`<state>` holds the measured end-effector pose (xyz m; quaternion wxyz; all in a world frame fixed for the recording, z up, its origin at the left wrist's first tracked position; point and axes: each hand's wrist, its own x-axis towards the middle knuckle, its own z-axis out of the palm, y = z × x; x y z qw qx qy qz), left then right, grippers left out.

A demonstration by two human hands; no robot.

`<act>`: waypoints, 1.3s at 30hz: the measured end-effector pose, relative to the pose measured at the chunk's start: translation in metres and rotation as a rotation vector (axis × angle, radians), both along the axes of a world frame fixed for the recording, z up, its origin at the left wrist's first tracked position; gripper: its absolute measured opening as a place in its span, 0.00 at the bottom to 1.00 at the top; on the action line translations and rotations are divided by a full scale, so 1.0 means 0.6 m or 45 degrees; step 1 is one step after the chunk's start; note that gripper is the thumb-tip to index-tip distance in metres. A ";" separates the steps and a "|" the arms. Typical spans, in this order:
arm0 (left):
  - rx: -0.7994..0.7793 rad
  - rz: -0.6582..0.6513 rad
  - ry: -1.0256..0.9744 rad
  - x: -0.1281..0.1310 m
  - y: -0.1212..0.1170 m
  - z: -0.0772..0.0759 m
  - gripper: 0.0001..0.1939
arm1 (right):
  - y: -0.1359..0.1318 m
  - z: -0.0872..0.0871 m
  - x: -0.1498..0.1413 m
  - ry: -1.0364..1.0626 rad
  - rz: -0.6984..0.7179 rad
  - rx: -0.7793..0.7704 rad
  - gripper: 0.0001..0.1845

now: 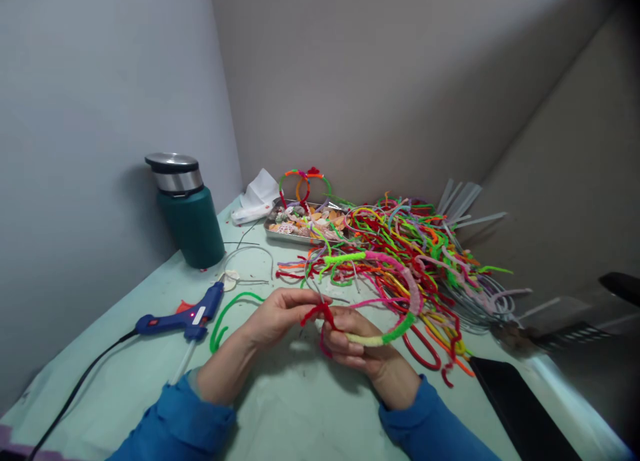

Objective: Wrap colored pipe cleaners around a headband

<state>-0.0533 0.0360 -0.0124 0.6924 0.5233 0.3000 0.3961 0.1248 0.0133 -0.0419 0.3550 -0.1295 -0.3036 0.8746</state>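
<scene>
Both of my hands meet over the front middle of the table. My right hand (357, 334) is closed around a wire hoop (413, 294) wrapped in pink, green and pale yellow pipe cleaner. The hoop stands up and curves away to the right. A red pipe cleaner (320, 312) lies at the hoop's end, between my two hands, and my left hand (283, 314) pinches it there. A bare grey end of the wire sticks up above my fingers. To the left, close to my wrist, a loose green pipe cleaner (233, 308) lies bent on the table.
A blue glue gun (200, 314) with a lit red light and cord lies left. Behind it stands a green bottle (190, 221). A metal tray (283, 236) holds small decorations; finished hoops (303, 181) lean behind. A pipe cleaner heap (400, 234) and a black flat object (520, 408) are right.
</scene>
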 end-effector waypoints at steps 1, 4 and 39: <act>0.027 -0.024 0.017 -0.001 0.001 0.000 0.12 | -0.001 0.001 0.000 0.003 0.011 0.003 0.07; 0.129 -0.062 0.053 -0.003 0.003 0.000 0.13 | -0.003 0.000 0.001 0.002 0.033 0.009 0.07; 0.088 -0.165 -0.120 -0.002 0.001 -0.012 0.12 | -0.003 -0.009 0.001 0.030 0.166 0.067 0.07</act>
